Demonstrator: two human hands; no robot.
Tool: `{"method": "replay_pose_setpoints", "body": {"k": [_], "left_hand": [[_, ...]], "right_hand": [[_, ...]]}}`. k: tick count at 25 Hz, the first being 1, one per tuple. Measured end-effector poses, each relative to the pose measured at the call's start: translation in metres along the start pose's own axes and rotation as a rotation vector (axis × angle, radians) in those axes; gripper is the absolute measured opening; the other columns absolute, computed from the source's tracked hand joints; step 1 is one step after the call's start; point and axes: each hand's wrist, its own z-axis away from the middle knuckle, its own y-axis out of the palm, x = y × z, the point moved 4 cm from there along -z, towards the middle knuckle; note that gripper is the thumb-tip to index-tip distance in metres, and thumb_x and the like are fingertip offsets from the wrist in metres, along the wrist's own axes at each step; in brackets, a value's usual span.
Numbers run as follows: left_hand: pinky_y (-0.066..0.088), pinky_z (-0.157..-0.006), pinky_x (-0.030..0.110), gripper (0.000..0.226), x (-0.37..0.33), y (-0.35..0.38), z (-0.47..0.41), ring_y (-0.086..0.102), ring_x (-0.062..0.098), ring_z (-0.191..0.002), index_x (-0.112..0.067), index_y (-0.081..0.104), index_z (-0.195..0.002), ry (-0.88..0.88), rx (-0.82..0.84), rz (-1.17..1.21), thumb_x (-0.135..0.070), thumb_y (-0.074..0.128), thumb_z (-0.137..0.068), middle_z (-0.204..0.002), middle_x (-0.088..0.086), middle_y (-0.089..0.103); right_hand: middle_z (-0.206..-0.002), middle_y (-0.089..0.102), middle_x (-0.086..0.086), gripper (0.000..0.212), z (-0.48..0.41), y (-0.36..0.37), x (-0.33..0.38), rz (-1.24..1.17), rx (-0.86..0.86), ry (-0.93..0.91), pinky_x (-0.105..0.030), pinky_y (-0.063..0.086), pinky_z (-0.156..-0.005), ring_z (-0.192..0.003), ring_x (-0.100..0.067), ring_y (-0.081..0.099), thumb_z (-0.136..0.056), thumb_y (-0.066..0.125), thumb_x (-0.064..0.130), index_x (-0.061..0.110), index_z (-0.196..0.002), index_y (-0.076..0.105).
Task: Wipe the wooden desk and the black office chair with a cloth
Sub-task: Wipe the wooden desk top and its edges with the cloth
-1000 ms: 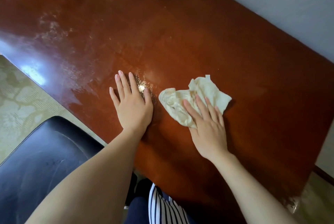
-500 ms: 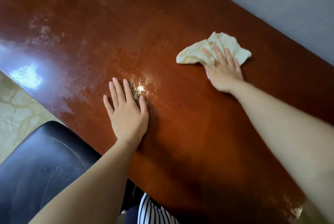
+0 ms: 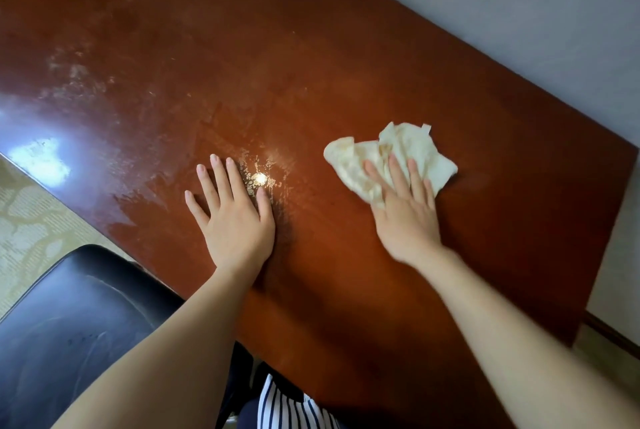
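Starting nearest, the black chair [image 3: 69,324] sits low left by the bench's [image 3: 346,64] front edge. Just past it the left hand [image 3: 235,220] lies flat and empty on the wood, and beside it the right hand [image 3: 405,217] presses straight fingers onto the crumpled cloth [image 3: 367,158], which spreads crosswise ahead of the palm. Bare wood runs from the cloth to the wall [image 3: 519,12], the bench's right end is near, and dull smears [image 3: 76,71] lie far left, so the next sweep likely heads that way.
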Motion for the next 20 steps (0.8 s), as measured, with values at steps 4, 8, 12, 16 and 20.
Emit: {"method": "replay_pose_setpoints", "body": {"k": [4, 8, 12, 16, 20], "left_hand": [[-0.015, -0.113, 0.053, 0.063, -0.002, -0.002, -0.001, -0.016, 0.020, -0.146, -0.015, 0.005, -0.153, -0.009, 0.019, 0.023, -0.043, 0.021, -0.099, -0.161, 0.000, -0.007], [-0.016, -0.110, 0.059, 0.061, -0.004, -0.006, -0.005, -0.018, 0.025, -0.145, -0.013, 0.019, -0.151, -0.048, -0.006, 0.036, -0.040, 0.033, -0.098, -0.161, 0.002, 0.004], [-0.013, -0.110, 0.059, 0.054, -0.033, -0.003, -0.019, -0.010, 0.031, -0.146, -0.007, 0.035, -0.140, 0.067, -0.075, 0.061, -0.031, 0.048, -0.093, -0.159, 0.013, 0.011], [-0.010, -0.111, 0.057, 0.062, -0.098, 0.011, -0.052, -0.007, 0.033, -0.146, -0.008, 0.029, -0.146, 0.230, -0.087, 0.057, -0.039, 0.035, -0.092, -0.159, 0.015, 0.006], [-0.009, -0.114, 0.054, 0.067, -0.120, 0.022, -0.072, -0.013, 0.028, -0.146, -0.013, 0.012, -0.152, 0.229, -0.070, 0.029, -0.045, 0.023, -0.094, -0.160, 0.013, -0.006]], "right_hand": [[-0.159, 0.017, 0.000, 0.075, 0.062, 0.027, -0.002, 0.085, -0.096, -0.116, -0.047, 0.014, -0.118, -0.147, -0.026, 0.006, -0.088, 0.058, 0.024, 0.036, -0.149, 0.018], [-0.159, 0.007, 0.005, 0.078, 0.047, 0.019, -0.022, 0.190, -0.024, -0.223, -0.042, 0.008, -0.116, -0.148, -0.024, 0.001, -0.088, 0.050, 0.032, 0.042, -0.150, 0.004], [-0.154, -0.026, 0.014, 0.050, -0.015, -0.009, -0.037, 0.143, 0.024, -0.097, -0.034, -0.017, -0.116, -0.140, -0.015, -0.031, -0.095, -0.003, 0.046, 0.050, -0.138, -0.028], [-0.156, -0.022, 0.015, 0.049, -0.097, -0.036, -0.046, 0.047, 0.057, 0.001, -0.038, -0.013, -0.117, -0.142, -0.016, -0.027, -0.102, 0.009, 0.044, 0.051, -0.143, -0.016], [-0.157, -0.019, 0.016, 0.048, -0.158, -0.058, -0.056, 0.008, 0.049, 0.049, -0.039, -0.012, -0.117, -0.143, -0.017, -0.025, -0.102, 0.010, 0.046, 0.051, -0.145, -0.010]]}}
